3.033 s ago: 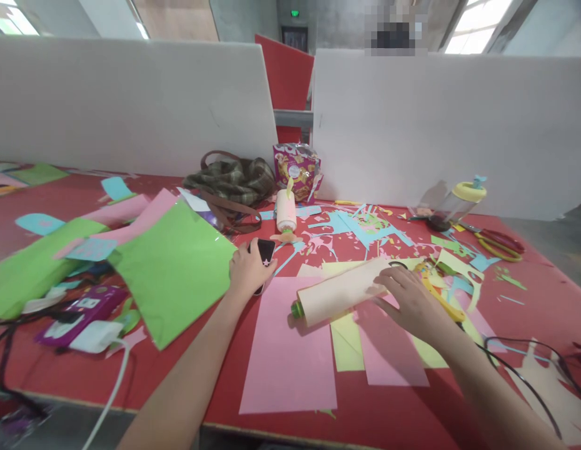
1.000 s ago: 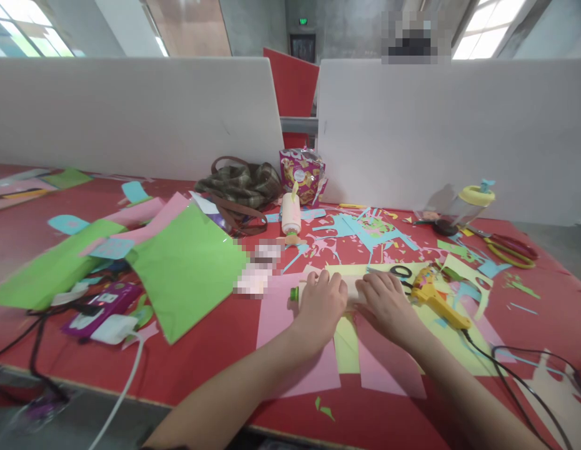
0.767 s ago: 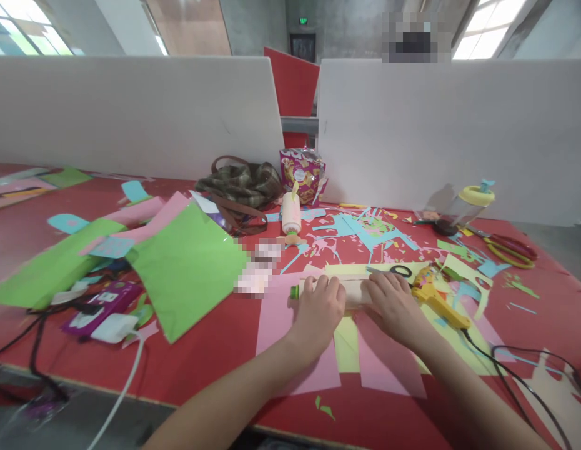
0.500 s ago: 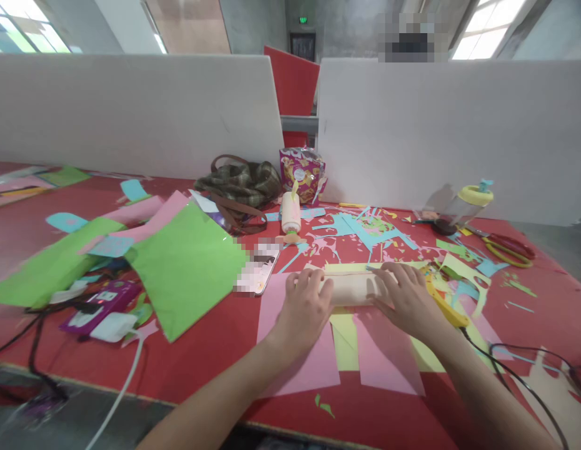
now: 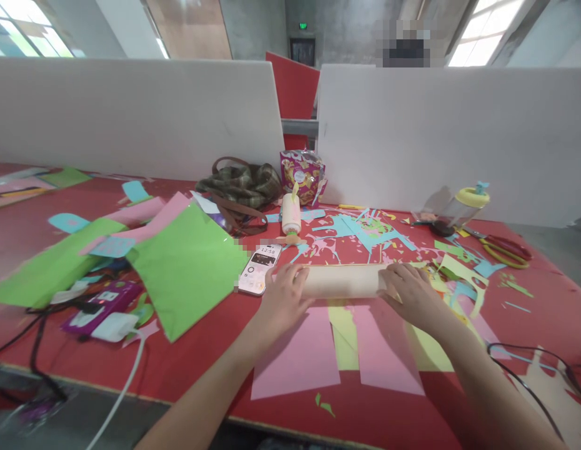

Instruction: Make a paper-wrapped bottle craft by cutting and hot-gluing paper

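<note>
A cream paper tube [image 5: 344, 282] lies crosswise between my hands above pink paper [image 5: 297, 356] and yellow paper [image 5: 344, 344]. My left hand [image 5: 287, 292] is closed round its left end, with the thumb on the near side. Round the right end, my right hand [image 5: 410, 289] grips in the same way. Just left of my left hand rests a phone [image 5: 260, 269] with its screen lit. A second, smaller cream paper tube [image 5: 291, 212] with a yellow tip stands farther back.
Green sheets [image 5: 187, 269] and a purple power strip [image 5: 100, 306] lie at left. Blue paper scraps [image 5: 365, 231] spread across the red table [image 5: 201, 387]. Scissors [image 5: 506, 249] and a yellow-lidded jar [image 5: 463, 209] are at right. A plaid bag [image 5: 246, 184] and a snack bag [image 5: 302, 177] stand at the back.
My left hand has shifted left and my right hand slightly right, so a longer stretch of the tube shows between them. The yellow tool beside my right forearm has gone out of sight.
</note>
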The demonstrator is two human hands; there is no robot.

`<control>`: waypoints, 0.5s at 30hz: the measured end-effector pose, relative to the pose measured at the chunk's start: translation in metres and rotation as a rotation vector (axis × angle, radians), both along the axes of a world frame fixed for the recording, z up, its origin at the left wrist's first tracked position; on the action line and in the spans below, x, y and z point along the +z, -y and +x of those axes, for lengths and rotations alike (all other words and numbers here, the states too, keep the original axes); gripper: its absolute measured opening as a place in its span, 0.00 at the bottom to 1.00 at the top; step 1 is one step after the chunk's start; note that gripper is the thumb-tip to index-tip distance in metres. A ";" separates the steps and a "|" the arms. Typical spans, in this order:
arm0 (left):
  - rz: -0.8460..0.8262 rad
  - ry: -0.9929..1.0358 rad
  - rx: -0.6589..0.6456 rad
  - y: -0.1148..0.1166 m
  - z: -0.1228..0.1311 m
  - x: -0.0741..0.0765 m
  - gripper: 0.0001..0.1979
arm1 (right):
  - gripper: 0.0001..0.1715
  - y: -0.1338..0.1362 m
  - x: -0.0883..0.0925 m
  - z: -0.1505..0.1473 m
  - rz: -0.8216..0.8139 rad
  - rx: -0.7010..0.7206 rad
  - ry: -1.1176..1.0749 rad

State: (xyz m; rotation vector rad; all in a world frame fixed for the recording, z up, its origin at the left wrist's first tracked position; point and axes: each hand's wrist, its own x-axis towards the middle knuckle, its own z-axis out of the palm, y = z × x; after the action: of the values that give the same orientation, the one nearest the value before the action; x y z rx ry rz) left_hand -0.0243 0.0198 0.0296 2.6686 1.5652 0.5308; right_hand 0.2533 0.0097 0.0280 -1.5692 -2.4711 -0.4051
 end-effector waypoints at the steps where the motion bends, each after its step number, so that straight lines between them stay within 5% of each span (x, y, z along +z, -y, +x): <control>1: -0.001 0.011 0.008 0.001 -0.001 0.000 0.20 | 0.11 0.001 0.001 0.000 0.001 0.004 -0.008; 9: -0.026 -0.002 0.000 0.003 -0.004 -0.003 0.26 | 0.09 0.009 0.003 0.005 -0.019 0.015 -0.047; 15: -0.051 0.021 -0.022 0.006 -0.004 -0.007 0.21 | 0.09 0.008 0.000 0.010 -0.059 0.051 -0.075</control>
State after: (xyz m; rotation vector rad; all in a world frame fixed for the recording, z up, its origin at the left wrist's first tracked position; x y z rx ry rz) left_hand -0.0281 0.0138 0.0226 2.6313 1.5213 0.5092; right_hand 0.2636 0.0019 0.0284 -1.5111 -2.4813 -0.2637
